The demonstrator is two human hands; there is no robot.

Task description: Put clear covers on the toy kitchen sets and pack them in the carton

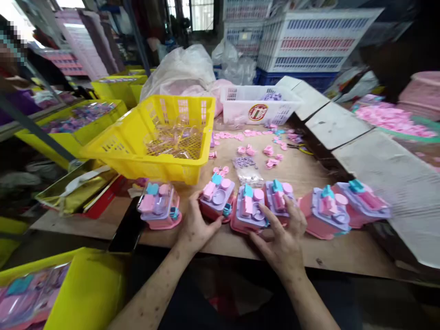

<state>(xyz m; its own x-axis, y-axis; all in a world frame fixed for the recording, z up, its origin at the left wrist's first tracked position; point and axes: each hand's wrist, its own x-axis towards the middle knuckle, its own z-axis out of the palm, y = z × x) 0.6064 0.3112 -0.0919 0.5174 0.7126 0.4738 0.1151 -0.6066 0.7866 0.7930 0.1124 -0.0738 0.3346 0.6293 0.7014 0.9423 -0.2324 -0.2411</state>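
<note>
Wooden counter (295,172) w/ pink-and-lilac plastic toy units; L hand (195,227) fingers curled round one (217,197), R hand (285,233) fingers spread over another (249,208).

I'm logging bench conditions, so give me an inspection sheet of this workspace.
Surface: brown tabletop, partly covered.
Job's things: six pink-and-purple toy units, roughly in a row near the front edge.
Clutter: yellow basket, white basket, loose pink parts, bag of small parts.
Hands: left hand around the second unit from left; right hand with fingers spread over the next two.
Cables: nothing seen.
Surroundings: stacked white crates behind, yellow boxes at left.
</note>
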